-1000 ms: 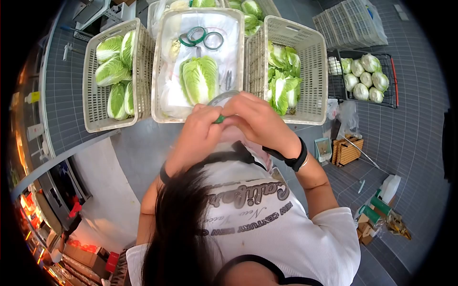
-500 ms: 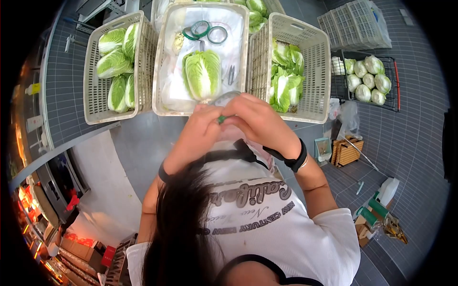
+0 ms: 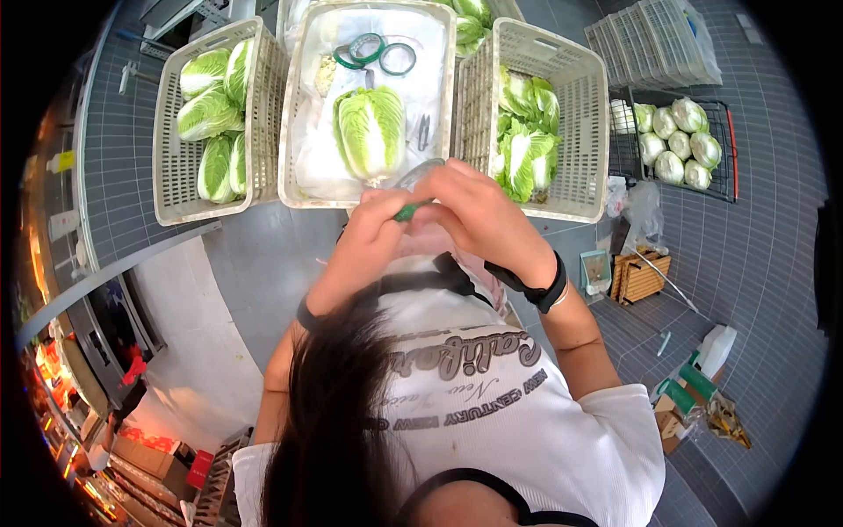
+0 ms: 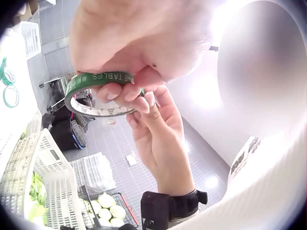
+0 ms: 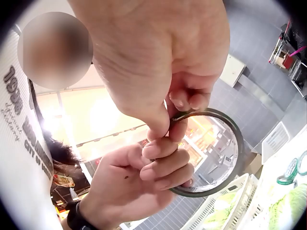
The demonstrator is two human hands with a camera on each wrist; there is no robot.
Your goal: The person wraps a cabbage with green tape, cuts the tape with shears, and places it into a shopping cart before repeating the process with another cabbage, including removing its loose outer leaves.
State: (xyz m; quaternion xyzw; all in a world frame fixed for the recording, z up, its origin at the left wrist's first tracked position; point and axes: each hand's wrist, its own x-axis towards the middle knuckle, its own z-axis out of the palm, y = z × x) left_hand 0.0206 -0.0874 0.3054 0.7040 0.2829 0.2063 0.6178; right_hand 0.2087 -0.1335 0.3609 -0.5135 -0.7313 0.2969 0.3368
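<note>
In front of my chest both hands hold a green tape roll (image 3: 409, 211), just short of the middle basket (image 3: 292, 132). My left hand (image 3: 386, 218) pinches its near rim. My right hand (image 3: 442, 195) grips the other side, fingers curled round the ring. In the left wrist view the tape roll (image 4: 98, 93) shows green printed lettering, with my left fingertips (image 4: 120, 91) on it and my right hand (image 4: 158, 139) below. In the right wrist view my right hand (image 5: 175, 112) pinches the ring of the tape roll (image 5: 216, 158), and my left hand (image 5: 144, 179) clasps it from below.
A halved napa cabbage (image 3: 371, 130) and spare green tape rolls (image 3: 378, 53) lie on white plastic in the middle basket. The left basket (image 3: 167, 149) and right basket (image 3: 584, 114) hold more cabbage. A wire crate of cabbages (image 3: 672, 140) stands on the floor at right.
Both hands have lifted the tape roll slightly toward the middle basket. Their hold on it is unchanged.
</note>
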